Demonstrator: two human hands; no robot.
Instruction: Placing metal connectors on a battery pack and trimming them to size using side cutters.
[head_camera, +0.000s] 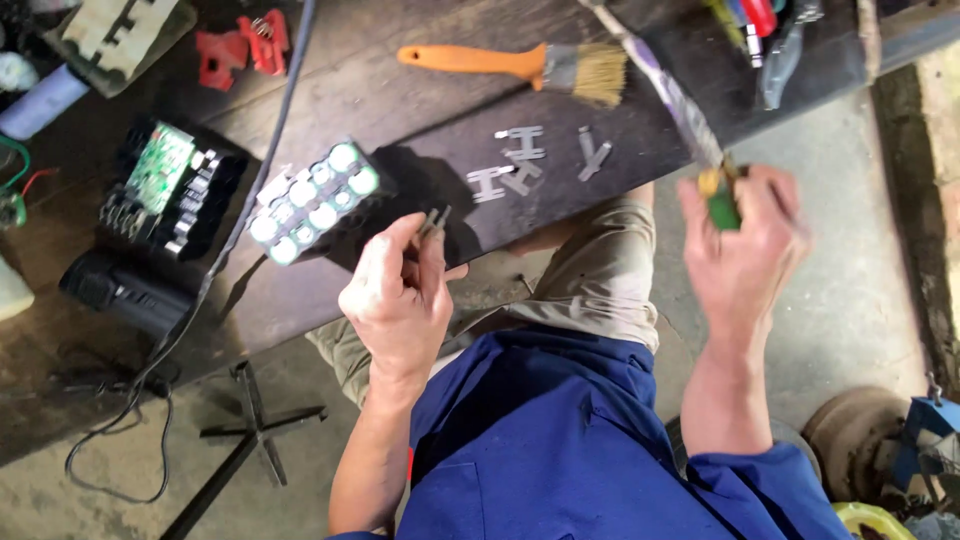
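The left hand (400, 295) hangs just off the near edge of the workbench (400, 100), thumb and forefinger pressed together on a small grey metal strip (434, 222) whose tip stands clear above the fingers. The right hand (745, 250) is off the bench too, past its near right corner, closed round a green-handled tool (722, 205) (the hand is blurred, so the finger positions cannot be told exactly); a taped cable or shaft (665, 85) runs from it up across the bench.

On the bench, just beyond the left hand, a cell pack (312, 200) lies tilted, round white cell ends facing up. Left of it sits a black housing with a green circuit board (160, 165). Loose H-shaped metal strips (520, 160) lie scattered near the near edge, between the two hands. Further back rests an orange-handled paintbrush (520, 65), bristles to the right. Two red plastic parts (245, 45) lie toward the far left corner.
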